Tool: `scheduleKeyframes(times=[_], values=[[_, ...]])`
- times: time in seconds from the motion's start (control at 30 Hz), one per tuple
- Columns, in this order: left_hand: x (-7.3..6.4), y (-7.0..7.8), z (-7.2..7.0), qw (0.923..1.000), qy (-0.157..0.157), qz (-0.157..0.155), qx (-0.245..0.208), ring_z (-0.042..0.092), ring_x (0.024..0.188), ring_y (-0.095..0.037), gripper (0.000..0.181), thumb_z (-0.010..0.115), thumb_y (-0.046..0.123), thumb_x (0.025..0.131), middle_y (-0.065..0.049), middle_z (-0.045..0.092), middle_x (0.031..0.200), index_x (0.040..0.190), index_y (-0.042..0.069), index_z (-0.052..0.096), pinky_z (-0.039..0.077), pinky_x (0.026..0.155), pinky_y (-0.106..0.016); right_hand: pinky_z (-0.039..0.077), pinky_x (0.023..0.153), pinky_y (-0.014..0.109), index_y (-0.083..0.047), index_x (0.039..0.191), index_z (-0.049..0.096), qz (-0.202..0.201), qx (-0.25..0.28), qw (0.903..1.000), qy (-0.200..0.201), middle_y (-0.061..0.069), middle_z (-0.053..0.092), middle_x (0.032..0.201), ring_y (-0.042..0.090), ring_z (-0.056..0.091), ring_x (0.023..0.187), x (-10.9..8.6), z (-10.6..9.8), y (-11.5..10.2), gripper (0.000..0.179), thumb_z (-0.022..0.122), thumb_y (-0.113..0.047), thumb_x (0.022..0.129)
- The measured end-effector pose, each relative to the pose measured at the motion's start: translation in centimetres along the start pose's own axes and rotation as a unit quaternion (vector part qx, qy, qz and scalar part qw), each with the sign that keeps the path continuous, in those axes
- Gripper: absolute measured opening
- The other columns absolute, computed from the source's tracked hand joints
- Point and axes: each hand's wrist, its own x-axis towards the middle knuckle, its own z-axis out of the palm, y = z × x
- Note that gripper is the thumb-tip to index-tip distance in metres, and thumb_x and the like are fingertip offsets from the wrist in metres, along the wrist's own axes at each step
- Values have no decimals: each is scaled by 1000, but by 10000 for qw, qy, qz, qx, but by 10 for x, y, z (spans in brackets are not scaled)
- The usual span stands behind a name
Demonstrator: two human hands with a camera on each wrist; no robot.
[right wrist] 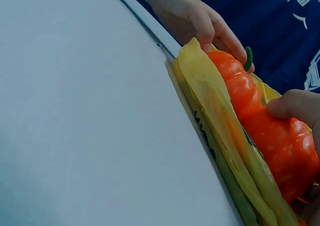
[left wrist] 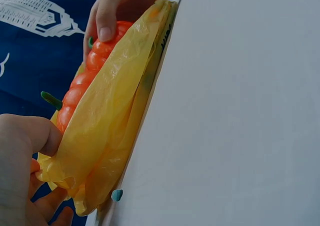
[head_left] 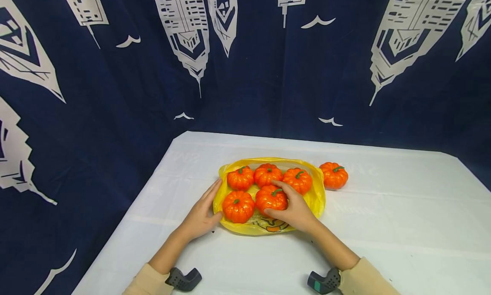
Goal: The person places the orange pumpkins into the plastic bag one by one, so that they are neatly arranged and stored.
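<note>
A yellow plastic bag (head_left: 320, 205) lies spread wide on the white table with several small orange pumpkins inside. Three of them, including the right-hand one (head_left: 297, 180), form its back row. At the front left sits another pumpkin (head_left: 238, 206). My right hand (head_left: 295, 207) grips the front pumpkin (head_left: 268, 199) beside it, thumb on the near side and fingers over the far side. Along the bag's left rim, my left hand (head_left: 201, 214) rests with fingers extended and thumb apart. The left wrist view shows that thumb (left wrist: 45, 136) at the yellow rim, near a green stem (left wrist: 51, 100).
One more pumpkin (head_left: 334, 175) stands outside the bag, just past its right rim. The white table (head_left: 402, 218) reaches back to a dark blue curtain (head_left: 261, 94) printed with white buildings and birds. Each wrist carries a dark device (head_left: 184, 279).
</note>
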Motion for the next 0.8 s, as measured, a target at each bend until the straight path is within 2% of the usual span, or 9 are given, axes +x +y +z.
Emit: scheduleKeyframes(times=[0.57, 0.8], values=[[0, -1, 1, 10000, 3, -34, 8, 22, 145, -31, 85, 60, 2, 78, -13, 22, 160, 154, 3, 24, 21, 114, -50, 43, 102, 54, -9, 140, 46, 13, 53, 10000, 80, 12, 52, 136, 33, 52, 120, -1, 7, 5, 76, 83, -28, 76], [1, 1, 0, 9998, 7, -175, -135, 20, 145, -27, 78, 55, 0, 83, -11, 21, 160, 154, 4, 24, 19, 116, -48, 44, 101, 53, -8, 140, 46, 83, 117, 9998, 103, 13, 51, 137, 33, 52, 120, -2, 10, 7, 77, 83, -27, 75]])
